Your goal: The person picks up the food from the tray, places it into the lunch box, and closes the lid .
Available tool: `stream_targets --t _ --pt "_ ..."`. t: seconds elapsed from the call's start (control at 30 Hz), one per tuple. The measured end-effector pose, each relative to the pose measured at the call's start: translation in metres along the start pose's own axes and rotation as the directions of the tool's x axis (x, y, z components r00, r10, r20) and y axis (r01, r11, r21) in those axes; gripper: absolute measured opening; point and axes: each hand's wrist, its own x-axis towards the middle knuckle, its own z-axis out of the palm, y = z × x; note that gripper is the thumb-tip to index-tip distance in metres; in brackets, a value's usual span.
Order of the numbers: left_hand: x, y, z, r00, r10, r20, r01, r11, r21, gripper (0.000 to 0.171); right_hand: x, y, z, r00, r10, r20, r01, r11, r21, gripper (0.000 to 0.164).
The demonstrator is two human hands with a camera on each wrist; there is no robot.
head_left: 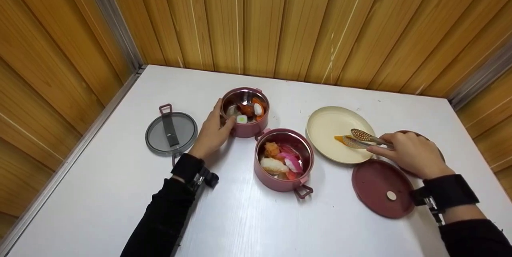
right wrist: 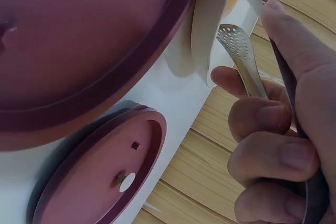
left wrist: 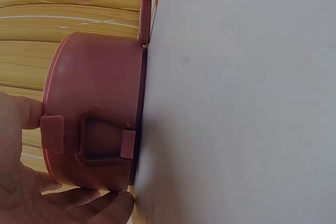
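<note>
My left hand [head_left: 214, 133] grips the side of the farther red lunch-box tier [head_left: 251, 130], thumb by the rim and fingers along its outer wall. Inside it lie a small white-and-green sushi roll [head_left: 241, 119], a brown-red piece [head_left: 246, 109] and an orange-and-white piece [head_left: 258, 109]. In my right hand [head_left: 418, 153] is a pair of tongs [head_left: 369, 137] with perforated tips, spread apart over the cream plate [head_left: 325, 129]. A yellow-orange food piece [head_left: 339, 139] lies on the plate at the tips. The nearer red tier [head_left: 276, 183] contains several toy food pieces.
A grey transparent lid [head_left: 156, 135] with a strap handle lies at the left. Beside the plate is a dark red lid [head_left: 374, 187] with a white knob, and another red lid [right wrist: 94, 182] sits partly behind my right hand. Wood-patterned walls border the white table [head_left: 224, 225].
</note>
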Motion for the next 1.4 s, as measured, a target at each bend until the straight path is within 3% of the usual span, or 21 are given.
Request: stream_targets --t 0.53,1.1,1.4 --pt "0.000 0.001 -0.001 1.000 -0.014 0.021 0.014 1.000 -0.002 0.083 0.000 -0.006 0.004 0.998 -0.024 -0.050 0.023 0.999 -0.031 0.054" --pt "0.001 0.000 -0.001 1.000 -0.021 0.018 0.021 1.000 0.005 0.083 -0.003 -0.008 0.004 1.000 0.001 -0.020 -0.002 0.999 -0.054 0.048" --pt "-0.001 0.002 -0.002 1.000 -0.016 0.019 0.016 1.000 0.005 0.082 -0.006 -0.012 0.008 0.992 -0.043 -0.116 0.031 0.993 -0.110 0.045"
